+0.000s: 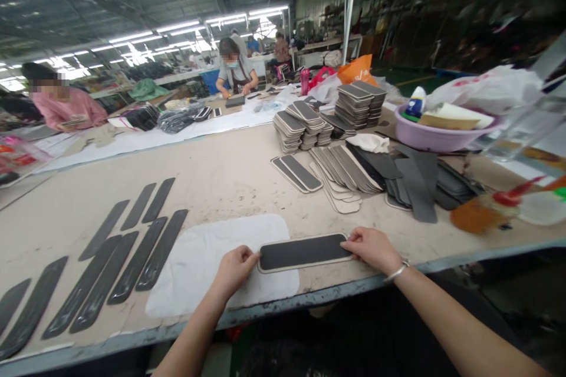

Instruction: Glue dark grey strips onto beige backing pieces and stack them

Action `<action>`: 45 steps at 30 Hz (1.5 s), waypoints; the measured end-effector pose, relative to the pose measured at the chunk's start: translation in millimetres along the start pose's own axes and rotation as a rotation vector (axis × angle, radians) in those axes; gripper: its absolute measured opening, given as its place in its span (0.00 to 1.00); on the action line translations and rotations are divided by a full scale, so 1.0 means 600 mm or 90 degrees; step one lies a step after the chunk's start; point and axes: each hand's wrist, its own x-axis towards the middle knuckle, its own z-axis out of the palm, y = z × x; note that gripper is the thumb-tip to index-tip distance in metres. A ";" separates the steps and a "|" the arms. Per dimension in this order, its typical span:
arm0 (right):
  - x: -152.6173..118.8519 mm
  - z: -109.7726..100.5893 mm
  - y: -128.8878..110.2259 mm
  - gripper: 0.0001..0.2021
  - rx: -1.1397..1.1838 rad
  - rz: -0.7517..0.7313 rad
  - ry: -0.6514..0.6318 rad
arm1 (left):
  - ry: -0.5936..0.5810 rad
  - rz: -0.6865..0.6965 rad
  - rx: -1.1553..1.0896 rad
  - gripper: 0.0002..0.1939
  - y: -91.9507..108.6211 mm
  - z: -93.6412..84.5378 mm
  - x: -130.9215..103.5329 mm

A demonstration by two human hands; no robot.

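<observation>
Between my two hands is a long black panel with a pale border and rounded corners (pixel 303 253). My left hand (pixel 239 268) pinches its left end. At the other end, my right hand (pixel 369 247), with a bracelet at the wrist, grips the upper right corner. The panel lies level over the right edge of a white sheet (pixel 221 253) near the table's front edge. To the left, several black strips (pixel 124 265) with a glossy look lie slanted in rows. Right of the sheet are two pale-edged panels (pixel 296 174) and a fanned row of more (pixel 345 171).
Stacked panels (pixel 294 126) stand at the back right, near a purple basin (pixel 442 129) holding bottles and cloth. An amber bottle with a red nozzle (pixel 481 212) sits near the right front edge. Co-workers (pixel 236 70) sit across the worktable (pixel 212 171).
</observation>
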 end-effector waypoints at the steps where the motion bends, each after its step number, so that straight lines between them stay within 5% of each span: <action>1: 0.000 0.000 0.000 0.10 -0.002 -0.001 -0.001 | 0.006 0.002 0.003 0.16 0.000 0.000 0.002; 17: 0.000 -0.005 -0.010 0.08 0.031 0.020 -0.036 | 0.013 0.014 0.011 0.09 -0.003 0.011 0.012; 27: 0.000 0.000 -0.007 0.06 0.034 0.013 -0.012 | 0.083 0.190 -0.071 0.14 -0.040 0.043 0.005; 45: -0.009 -0.008 -0.008 0.11 -0.103 -0.056 0.050 | 0.076 0.182 0.023 0.15 -0.034 0.043 0.007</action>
